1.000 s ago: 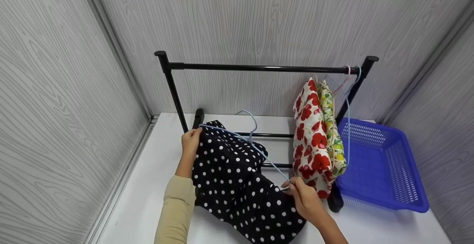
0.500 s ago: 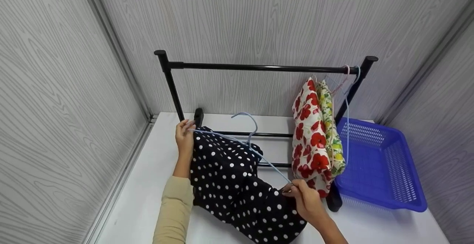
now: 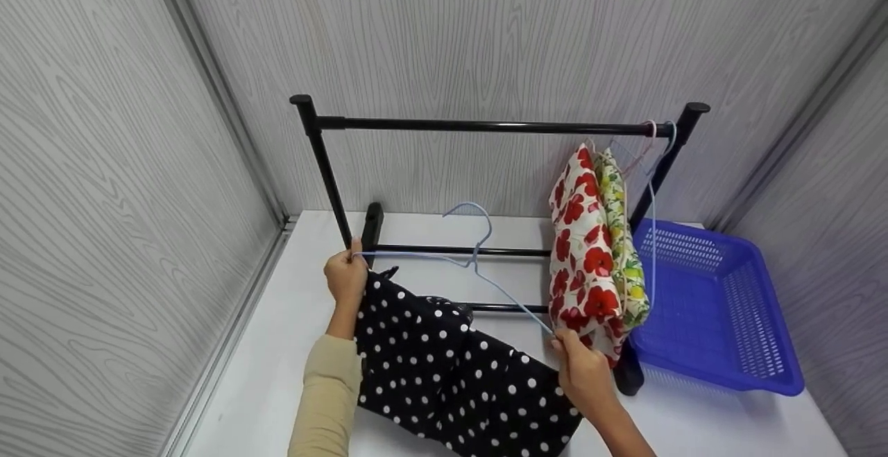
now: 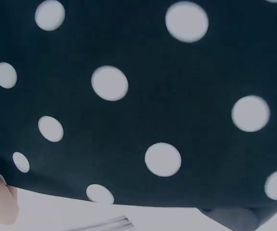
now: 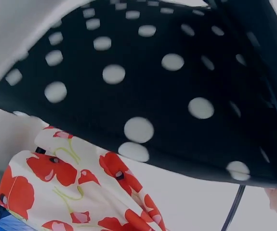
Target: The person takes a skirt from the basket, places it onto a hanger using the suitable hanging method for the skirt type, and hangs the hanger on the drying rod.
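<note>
A light blue clothes hanger (image 3: 475, 263) spans the two hands in the head view, its hook pointing up. My left hand (image 3: 345, 278) grips its left end, together with the corner of a black garment with white polka dots (image 3: 430, 353). At the other end, my right hand (image 3: 584, 372) pinches the hanger and the garment's right side. The cloth hangs below the hanger, its top edge sagging between the hands. Polka-dot fabric (image 4: 138, 106) fills most of the left wrist view, and in the right wrist view the fabric (image 5: 143, 86) hides most of the right hand.
A black garment rack (image 3: 485, 126) stands on the white table (image 3: 277, 346). At its right end hang a red-flowered garment (image 3: 586, 256) and a yellow-green patterned one (image 3: 614, 193), close to my right hand. Beside them sits a blue plastic basket (image 3: 721, 318).
The garment's top edge has dropped below the hanger, baring the hanger's arms. My left hand has moved slightly left and down; my right hand has shifted a little to the right.
</note>
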`<state>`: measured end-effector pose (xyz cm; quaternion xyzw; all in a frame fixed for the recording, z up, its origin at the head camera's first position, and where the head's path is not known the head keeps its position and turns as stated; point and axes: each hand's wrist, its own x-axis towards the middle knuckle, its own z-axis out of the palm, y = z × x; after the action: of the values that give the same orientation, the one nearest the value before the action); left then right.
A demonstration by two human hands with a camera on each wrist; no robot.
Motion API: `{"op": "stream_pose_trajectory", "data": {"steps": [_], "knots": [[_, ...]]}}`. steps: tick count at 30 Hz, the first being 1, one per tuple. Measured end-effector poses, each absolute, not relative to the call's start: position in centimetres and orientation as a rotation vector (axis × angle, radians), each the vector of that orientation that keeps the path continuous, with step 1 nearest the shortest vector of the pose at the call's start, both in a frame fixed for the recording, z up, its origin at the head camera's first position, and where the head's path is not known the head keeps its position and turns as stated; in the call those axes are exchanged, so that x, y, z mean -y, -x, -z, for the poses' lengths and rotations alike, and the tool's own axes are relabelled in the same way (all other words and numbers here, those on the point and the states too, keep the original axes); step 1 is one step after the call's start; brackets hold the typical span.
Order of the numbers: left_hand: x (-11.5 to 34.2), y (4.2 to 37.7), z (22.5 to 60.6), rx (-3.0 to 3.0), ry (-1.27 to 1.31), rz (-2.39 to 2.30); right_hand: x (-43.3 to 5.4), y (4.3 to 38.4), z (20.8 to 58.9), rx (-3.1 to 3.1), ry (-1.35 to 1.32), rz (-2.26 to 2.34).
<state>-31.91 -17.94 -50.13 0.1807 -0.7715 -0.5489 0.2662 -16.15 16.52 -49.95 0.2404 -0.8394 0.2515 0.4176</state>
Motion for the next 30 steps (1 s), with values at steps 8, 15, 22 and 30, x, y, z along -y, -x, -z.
{"op": "stream_pose_trajectory", "data": {"steps": [8, 15, 22, 30], "knots": [[19.4, 30.0, 52.8, 2.312, -0.157, 1.871, -16.8, 15.6, 49.7, 2.088, -0.526, -0.706], [19.2, 29.1, 55.3, 2.434, -0.085, 1.867, -17.6, 15.7, 48.6, 2.074, -0.408, -0.807], [19.5, 29.2, 57.3, 2.376, -0.245, 1.837, -18.4, 15.6, 48.1, 2.052, -0.357, -0.816], [19.0, 28.6, 58.6, 2.380, -0.336, 1.872, -17.7, 15.4, 48.1, 2.085, -0.433, -0.913]]}}
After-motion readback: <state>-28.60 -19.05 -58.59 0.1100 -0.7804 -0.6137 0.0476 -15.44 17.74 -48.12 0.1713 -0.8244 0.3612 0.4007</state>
